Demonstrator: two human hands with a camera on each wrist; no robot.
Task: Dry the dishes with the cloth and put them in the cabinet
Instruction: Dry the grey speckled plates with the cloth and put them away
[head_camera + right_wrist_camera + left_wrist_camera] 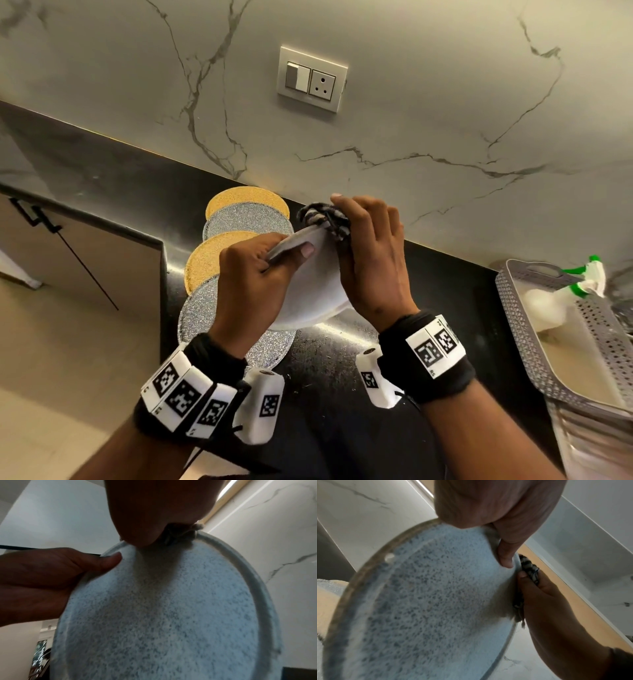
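Landmark: plate, speckled pale blue, held tilted on edge above the black counter.

- Left of plate: cabinet door below the counter's edge; four glitter mats in an overlapping row under and behind the plate. Room to swing left is open past the counter edge; a drop there likely means the floor.
- At plate, left rim: left hand, thumb curled over the face, fingers behind, pinching the rim. Risk: one-edge pinch on a possibly wet glaze; slipping is plausible.
- At plate, top rim: right hand, fingers closed round the striped cloth, pressed to the rim. Risk: hard rubbing could lever the plate from the pinch.
- Behind plate: marble wall, near; little room.
- Right of plate: bare counter, then perforated basket, well apart.
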